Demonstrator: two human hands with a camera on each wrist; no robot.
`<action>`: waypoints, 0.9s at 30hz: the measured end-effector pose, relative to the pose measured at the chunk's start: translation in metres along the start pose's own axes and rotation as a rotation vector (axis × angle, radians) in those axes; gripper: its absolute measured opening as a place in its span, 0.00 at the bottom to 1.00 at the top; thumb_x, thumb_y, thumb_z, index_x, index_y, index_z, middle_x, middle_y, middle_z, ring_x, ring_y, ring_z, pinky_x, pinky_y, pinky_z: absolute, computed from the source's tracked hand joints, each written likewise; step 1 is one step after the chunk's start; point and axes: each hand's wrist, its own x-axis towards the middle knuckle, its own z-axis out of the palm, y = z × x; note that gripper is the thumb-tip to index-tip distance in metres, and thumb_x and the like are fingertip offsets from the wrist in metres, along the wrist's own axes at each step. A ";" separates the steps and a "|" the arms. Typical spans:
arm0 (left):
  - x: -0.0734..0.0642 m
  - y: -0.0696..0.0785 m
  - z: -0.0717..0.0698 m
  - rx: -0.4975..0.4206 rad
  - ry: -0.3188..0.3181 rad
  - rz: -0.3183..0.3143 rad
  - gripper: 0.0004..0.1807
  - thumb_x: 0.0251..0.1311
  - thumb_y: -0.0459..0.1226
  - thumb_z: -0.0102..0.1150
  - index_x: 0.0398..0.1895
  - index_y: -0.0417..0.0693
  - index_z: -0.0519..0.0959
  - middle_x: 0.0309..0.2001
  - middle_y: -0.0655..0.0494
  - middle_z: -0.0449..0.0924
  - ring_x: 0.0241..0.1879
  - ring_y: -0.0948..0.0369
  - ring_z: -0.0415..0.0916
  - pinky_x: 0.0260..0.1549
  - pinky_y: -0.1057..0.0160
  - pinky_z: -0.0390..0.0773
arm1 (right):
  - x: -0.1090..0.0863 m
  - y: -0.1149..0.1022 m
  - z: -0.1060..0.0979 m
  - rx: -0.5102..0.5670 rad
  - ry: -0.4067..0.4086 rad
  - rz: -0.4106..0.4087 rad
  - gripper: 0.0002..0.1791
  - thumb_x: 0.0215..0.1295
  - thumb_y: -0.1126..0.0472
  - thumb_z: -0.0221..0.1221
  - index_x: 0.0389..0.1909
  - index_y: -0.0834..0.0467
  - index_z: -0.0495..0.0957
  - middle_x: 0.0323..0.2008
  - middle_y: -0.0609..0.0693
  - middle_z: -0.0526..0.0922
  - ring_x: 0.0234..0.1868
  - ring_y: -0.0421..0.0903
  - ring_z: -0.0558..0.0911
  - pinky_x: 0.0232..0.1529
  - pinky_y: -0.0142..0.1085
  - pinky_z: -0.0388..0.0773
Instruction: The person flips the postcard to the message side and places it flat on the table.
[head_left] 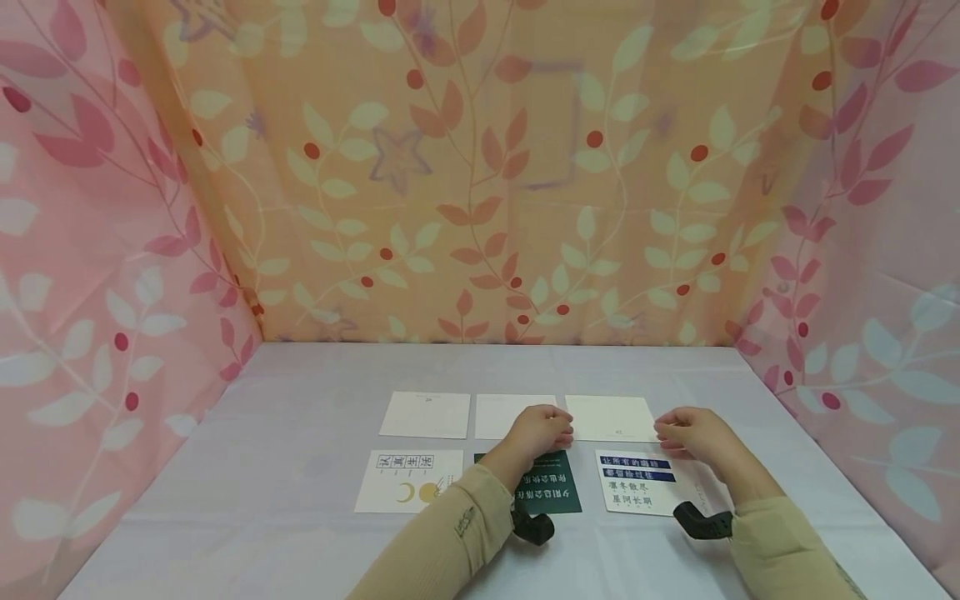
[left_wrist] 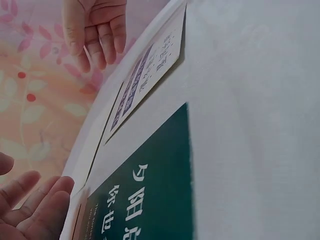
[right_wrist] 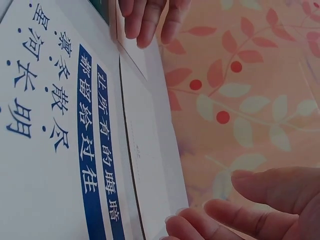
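Both hands flank a blank cream card point(head_left: 609, 418) lying flat at the right of the back row. At its left edge is my left hand point(head_left: 538, 432), overlapping the blank middle card point(head_left: 512, 410); its fingers are loosely bent. My right hand point(head_left: 696, 435) is at the card's right edge, fingers extended and slightly bent. Nothing shows gripped between the fingers in either wrist view. Below the left hand lies a dark green card point(head_left: 555, 485) with white Chinese writing, partly covered by the forearm. A white card with blue text bars point(head_left: 637, 487) lies nearer me, below the right hand.
At the left are another blank white card point(head_left: 424, 417) and, before it, a white card with a yellow moon point(head_left: 386, 483). A white cloth point(head_left: 247, 467) covers the table. Leaf-patterned curtains point(head_left: 480, 208) enclose the back and sides. Black wrist mounts point(head_left: 534, 528) sit below the hands.
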 end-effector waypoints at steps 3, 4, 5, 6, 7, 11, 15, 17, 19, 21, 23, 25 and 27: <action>-0.003 -0.001 0.002 -0.005 -0.010 -0.006 0.12 0.62 0.36 0.52 0.43 0.39 0.79 0.32 0.51 0.80 0.31 0.61 0.80 0.33 0.66 0.80 | -0.020 -0.010 -0.002 -0.004 -0.004 0.000 0.22 0.62 0.52 0.56 0.47 0.67 0.72 0.41 0.61 0.79 0.36 0.49 0.81 0.40 0.40 0.79; -0.005 -0.002 0.003 -0.005 -0.012 -0.009 0.12 0.62 0.37 0.52 0.43 0.39 0.79 0.33 0.51 0.80 0.31 0.61 0.80 0.33 0.66 0.80 | -0.023 -0.010 -0.003 -0.004 0.000 0.005 0.21 0.62 0.53 0.56 0.47 0.67 0.72 0.40 0.61 0.80 0.36 0.48 0.81 0.39 0.39 0.79; -0.006 -0.002 0.004 -0.007 -0.015 -0.010 0.12 0.61 0.37 0.52 0.42 0.39 0.79 0.33 0.50 0.80 0.31 0.60 0.80 0.33 0.66 0.80 | -0.025 -0.009 -0.003 -0.003 0.001 0.010 0.21 0.63 0.53 0.55 0.47 0.67 0.72 0.40 0.60 0.80 0.35 0.48 0.81 0.39 0.38 0.80; -0.007 -0.003 0.005 -0.006 -0.017 -0.011 0.11 0.61 0.37 0.52 0.42 0.40 0.79 0.33 0.50 0.81 0.31 0.60 0.80 0.32 0.66 0.80 | -0.028 -0.008 -0.004 -0.001 0.001 0.006 0.21 0.63 0.54 0.56 0.46 0.68 0.72 0.39 0.61 0.80 0.34 0.48 0.81 0.38 0.38 0.80; -0.008 -0.003 0.006 -0.018 -0.019 -0.011 0.11 0.61 0.36 0.52 0.42 0.40 0.79 0.33 0.50 0.81 0.32 0.60 0.80 0.32 0.65 0.80 | -0.030 -0.006 -0.004 0.001 0.003 0.006 0.21 0.63 0.54 0.55 0.45 0.69 0.72 0.37 0.61 0.80 0.33 0.48 0.81 0.37 0.37 0.80; -0.013 -0.004 0.008 -0.019 -0.015 -0.023 0.10 0.61 0.37 0.52 0.40 0.42 0.79 0.32 0.51 0.81 0.31 0.60 0.80 0.32 0.65 0.80 | -0.035 0.000 -0.006 0.008 0.009 0.026 0.20 0.63 0.56 0.55 0.44 0.70 0.72 0.34 0.59 0.80 0.28 0.45 0.80 0.33 0.35 0.80; -0.017 -0.004 0.009 -0.015 -0.011 -0.032 0.11 0.62 0.38 0.52 0.41 0.43 0.79 0.33 0.52 0.81 0.31 0.60 0.80 0.33 0.65 0.80 | -0.039 0.004 -0.009 0.021 0.004 0.042 0.20 0.63 0.55 0.55 0.45 0.70 0.71 0.33 0.58 0.80 0.28 0.44 0.80 0.33 0.35 0.80; -0.018 -0.004 0.010 -0.031 -0.015 -0.038 0.11 0.61 0.38 0.52 0.41 0.42 0.79 0.33 0.52 0.81 0.31 0.60 0.80 0.33 0.65 0.80 | -0.040 0.007 -0.010 0.027 -0.001 0.047 0.21 0.64 0.54 0.55 0.45 0.70 0.71 0.33 0.57 0.80 0.28 0.45 0.81 0.33 0.35 0.80; -0.020 -0.004 0.011 -0.041 -0.022 -0.045 0.11 0.61 0.38 0.53 0.42 0.42 0.79 0.33 0.51 0.81 0.31 0.60 0.81 0.33 0.65 0.80 | -0.041 0.010 -0.011 0.039 -0.006 0.060 0.21 0.64 0.54 0.55 0.45 0.70 0.71 0.32 0.57 0.80 0.28 0.45 0.81 0.33 0.36 0.80; -0.021 -0.005 0.012 -0.064 -0.031 -0.058 0.11 0.60 0.37 0.53 0.41 0.41 0.79 0.32 0.50 0.81 0.31 0.59 0.80 0.33 0.64 0.80 | -0.041 0.013 -0.011 0.044 -0.013 0.073 0.21 0.64 0.53 0.55 0.45 0.70 0.71 0.31 0.56 0.81 0.28 0.45 0.81 0.33 0.35 0.80; -0.023 -0.006 0.013 -0.070 -0.043 -0.060 0.11 0.60 0.37 0.53 0.41 0.41 0.78 0.33 0.50 0.81 0.32 0.58 0.81 0.33 0.63 0.80 | -0.042 0.015 -0.012 0.047 -0.020 0.085 0.21 0.63 0.53 0.55 0.44 0.70 0.71 0.29 0.55 0.81 0.28 0.45 0.81 0.33 0.35 0.80; -0.024 -0.007 0.015 -0.072 -0.046 -0.057 0.10 0.60 0.37 0.53 0.41 0.40 0.78 0.33 0.50 0.80 0.31 0.58 0.81 0.32 0.63 0.80 | -0.042 0.017 -0.012 0.048 -0.021 0.095 0.21 0.63 0.53 0.56 0.44 0.69 0.72 0.28 0.54 0.80 0.27 0.45 0.80 0.33 0.35 0.80; -0.025 -0.008 0.016 -0.073 -0.043 -0.055 0.10 0.60 0.37 0.53 0.41 0.40 0.78 0.32 0.50 0.80 0.31 0.58 0.81 0.32 0.63 0.80 | -0.042 0.019 -0.013 0.044 -0.016 0.100 0.22 0.63 0.53 0.56 0.43 0.69 0.72 0.28 0.54 0.80 0.27 0.44 0.80 0.33 0.35 0.80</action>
